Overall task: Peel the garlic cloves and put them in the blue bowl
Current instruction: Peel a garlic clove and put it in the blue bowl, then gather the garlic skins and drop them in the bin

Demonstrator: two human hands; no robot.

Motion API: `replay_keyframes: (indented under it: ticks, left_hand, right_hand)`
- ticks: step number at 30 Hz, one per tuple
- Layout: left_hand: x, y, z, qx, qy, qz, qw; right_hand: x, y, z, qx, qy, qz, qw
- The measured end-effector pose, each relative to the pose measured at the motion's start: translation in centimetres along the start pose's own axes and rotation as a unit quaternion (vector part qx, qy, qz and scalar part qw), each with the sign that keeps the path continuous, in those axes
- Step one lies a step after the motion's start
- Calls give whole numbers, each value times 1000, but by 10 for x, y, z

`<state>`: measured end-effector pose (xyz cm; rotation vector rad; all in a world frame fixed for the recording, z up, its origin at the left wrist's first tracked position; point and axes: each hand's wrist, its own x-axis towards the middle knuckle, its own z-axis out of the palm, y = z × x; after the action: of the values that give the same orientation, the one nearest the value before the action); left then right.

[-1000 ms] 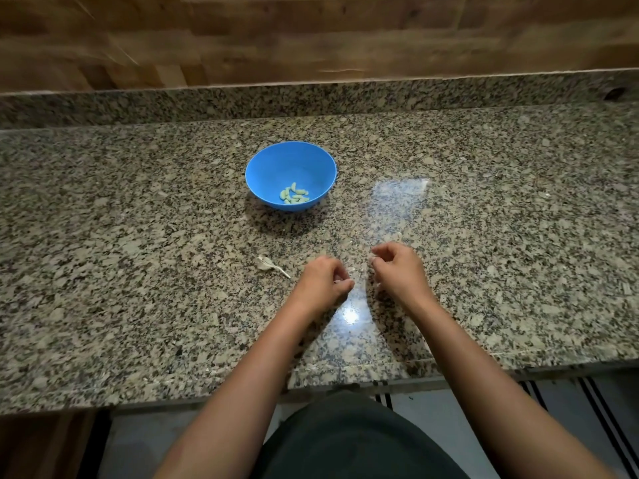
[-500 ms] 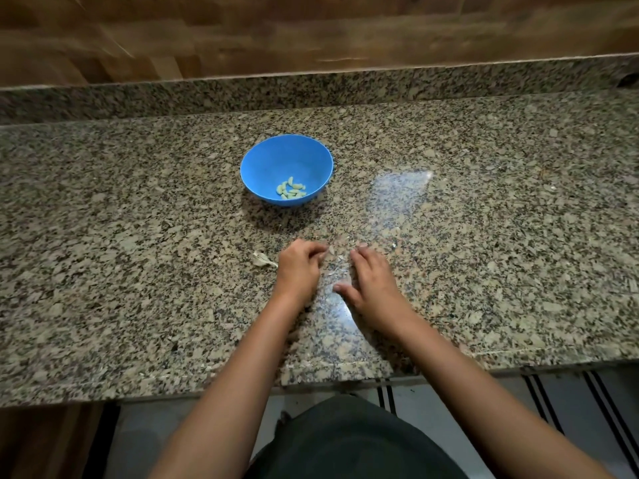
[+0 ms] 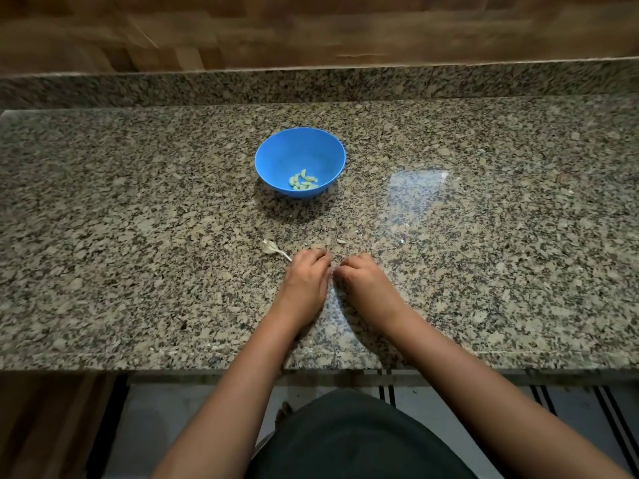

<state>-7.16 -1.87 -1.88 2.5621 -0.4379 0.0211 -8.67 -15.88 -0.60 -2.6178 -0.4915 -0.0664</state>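
The person is standing at the speckled granite surface (image 3: 138, 236), both forearms reaching in over its near edge. The left hand (image 3: 306, 274) and the right hand (image 3: 361, 276) are sitting knuckles-up, side by side and almost touching. The fingers of each are curling down and inward toward the narrow gap between them. Whether they are pinching a clove in there I cannot tell, because the knuckles are hiding it. Just left of the left hand, a scrap of garlic skin (image 3: 271, 247) with a thin stem is lying on the surface, its stem end reaching the hand. A couple of tiny pale flakes (image 3: 341, 241) are lying just beyond the hands. The blue bowl (image 3: 287, 153) is sitting farther back, well apart from the hands, and a small heap of peeled cloves (image 3: 303, 180) is resting in its bottom.
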Motion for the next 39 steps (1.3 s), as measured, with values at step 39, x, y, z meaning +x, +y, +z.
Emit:
replay_keyframes:
  ticks: [39]
  left_hand:
    - [-561,-221,-162,-426,690,-490,319]
  right_hand:
    - [-105,-563,294,412,-554,58,721]
